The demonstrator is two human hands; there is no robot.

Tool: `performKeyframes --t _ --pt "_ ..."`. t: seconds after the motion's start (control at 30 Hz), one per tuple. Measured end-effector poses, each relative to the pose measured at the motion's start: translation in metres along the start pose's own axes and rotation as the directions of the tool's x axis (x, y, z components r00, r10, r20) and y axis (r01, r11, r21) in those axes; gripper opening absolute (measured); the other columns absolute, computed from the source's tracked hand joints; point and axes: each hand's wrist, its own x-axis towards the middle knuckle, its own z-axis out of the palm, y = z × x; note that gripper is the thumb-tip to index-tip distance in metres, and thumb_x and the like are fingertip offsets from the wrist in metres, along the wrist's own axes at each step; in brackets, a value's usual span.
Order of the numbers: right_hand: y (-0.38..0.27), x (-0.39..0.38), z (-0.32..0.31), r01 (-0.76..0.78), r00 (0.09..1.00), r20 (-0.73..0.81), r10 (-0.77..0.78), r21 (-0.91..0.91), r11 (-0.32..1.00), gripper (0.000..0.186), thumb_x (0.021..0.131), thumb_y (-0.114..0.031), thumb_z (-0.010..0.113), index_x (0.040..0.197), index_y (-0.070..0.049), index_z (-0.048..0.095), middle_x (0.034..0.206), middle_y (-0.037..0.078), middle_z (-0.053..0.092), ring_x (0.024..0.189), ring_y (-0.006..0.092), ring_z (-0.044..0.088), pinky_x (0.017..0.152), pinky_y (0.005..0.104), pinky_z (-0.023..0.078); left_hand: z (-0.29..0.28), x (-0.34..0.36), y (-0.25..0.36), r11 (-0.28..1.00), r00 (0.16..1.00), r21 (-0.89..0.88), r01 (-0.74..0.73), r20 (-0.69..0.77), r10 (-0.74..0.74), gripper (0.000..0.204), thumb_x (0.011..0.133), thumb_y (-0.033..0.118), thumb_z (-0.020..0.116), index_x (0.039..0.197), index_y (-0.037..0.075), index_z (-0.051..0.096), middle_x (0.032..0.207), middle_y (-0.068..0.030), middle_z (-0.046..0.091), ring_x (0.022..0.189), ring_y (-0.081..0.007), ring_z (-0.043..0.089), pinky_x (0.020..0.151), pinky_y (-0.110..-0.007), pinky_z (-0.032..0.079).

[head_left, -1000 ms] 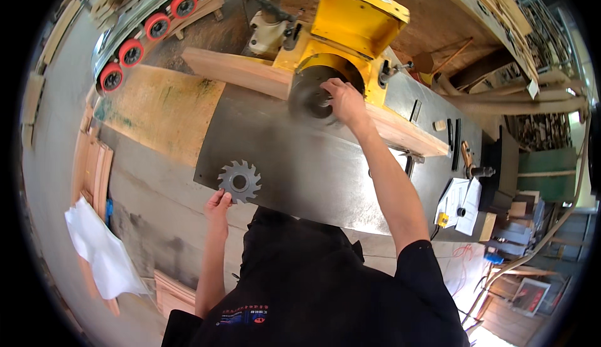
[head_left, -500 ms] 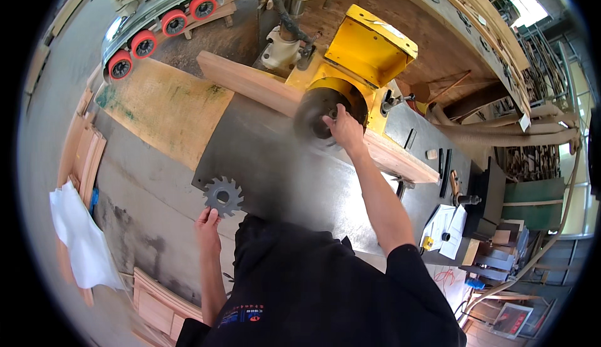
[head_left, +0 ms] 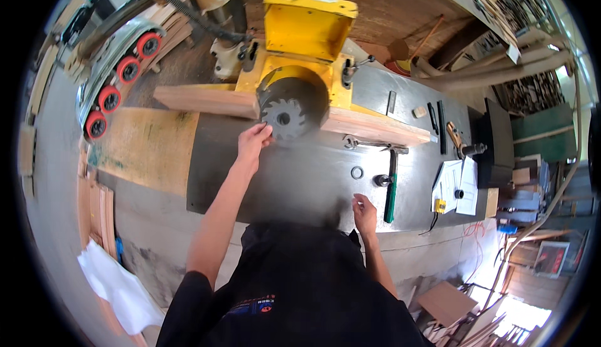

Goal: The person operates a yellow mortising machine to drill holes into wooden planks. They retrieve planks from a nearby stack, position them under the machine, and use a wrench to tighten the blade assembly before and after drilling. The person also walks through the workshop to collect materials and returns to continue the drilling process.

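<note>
Toothed disc (head_left: 295,120): stood at the centre of the frame, a little above the middle, its flat face turned toward the camera; being round, it had no long axis to speak of.
Left hand (head_left: 253,141): pinched the lower left edge of the disc between thumb and fingers, the forearm rising from the lower left of the frame.
Disc and left hand: the disc lay up and to the right of the fingers, and this was much the nearer hand to it.
Yellow guard (head_left: 310,31): sat at upper centre with its flap raised; the dark round opening (head_left: 307,90) below the flap lay behind the disc. Whether the disc touched anything inside could not be told.
Right hand (head_left: 365,214): hung right of centre, low in the frame, well apart from the disc, fingers loosely bent; I could not tell whether it held some small thing.
Metal ring (head_left: 352,173): lay on the grey table (head_left: 269,193), just above the right hand.
Green-handled tool (head_left: 390,200): lay right of the ring, handle running up and down the frame.
Wrench (head_left: 352,141): lay above the ring, near the right-hand board (head_left: 375,126).
</note>
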Motion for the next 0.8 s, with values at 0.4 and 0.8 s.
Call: performKeyframes --t 0.4,0.8 --pt "0.087 -0.062 -0.02 -0.14 0.937 -0.321 0.14 0.022 0.99 0.022 0.096 -0.012 0.061 0.114 0.0 0.067 0.085 0.01 0.072 0.072 0.0154 0.065 0.068 0.0308 0.053 0.036 0.087 -0.015 0.99 0.989 0.019 0.141 -0.042 -0.14 0.026 0.092 0.019 0.073 0.114 0.008 0.068 0.09 0.0015 0.069 0.076 -0.0099 0.065 0.067 -0.023 0.047" --pt "-0.034 0.131 -0.129 0.202 0.784 -0.55 -0.289 -0.214 0.956 0.022 0.095 -0.014 0.064 0.113 -0.001 0.067 0.091 0.013 0.07 0.079 0.0257 0.067 0.073 0.0356 0.052 0.039 0.083 -0.008 0.961 0.948 -0.042 0.274 -0.154 -0.277 0.016 0.092 0.019 0.072 0.106 0.012 0.069 0.092 0.0015 0.069 0.083 -0.0115 0.065 0.069 -0.025 0.045"
